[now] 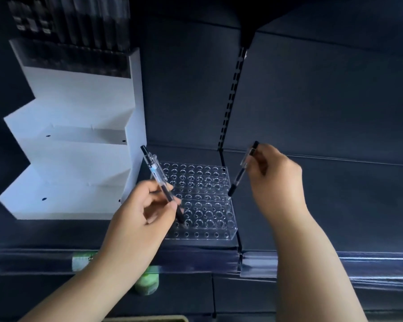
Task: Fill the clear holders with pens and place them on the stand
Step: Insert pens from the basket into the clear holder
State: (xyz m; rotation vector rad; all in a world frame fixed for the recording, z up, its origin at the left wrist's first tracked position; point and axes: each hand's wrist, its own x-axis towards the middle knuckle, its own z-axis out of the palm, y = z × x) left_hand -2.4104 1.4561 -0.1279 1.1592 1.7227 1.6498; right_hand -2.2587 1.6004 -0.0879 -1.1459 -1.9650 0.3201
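Two clear holders with rows of round holes lie on the dark shelf, one behind (196,176) and one in front (209,217). Both look empty of pens. My left hand (138,214) pinches a clear pen with black ends (160,180), its tip down at the front holder's left holes. My right hand (277,175) pinches a second pen (242,169), tilted, its tip hovering over the right edge between the two holders. A white stepped stand (75,159) rises to the left; its top tier holds a filled holder of dark pens (79,31).
A slotted black upright (230,101) divides the dark back panel behind the holders. The shelf's front edge carries a clear label strip (312,263). A green roll (147,282) sits below that edge. Bare dark shelf stretches to the right.
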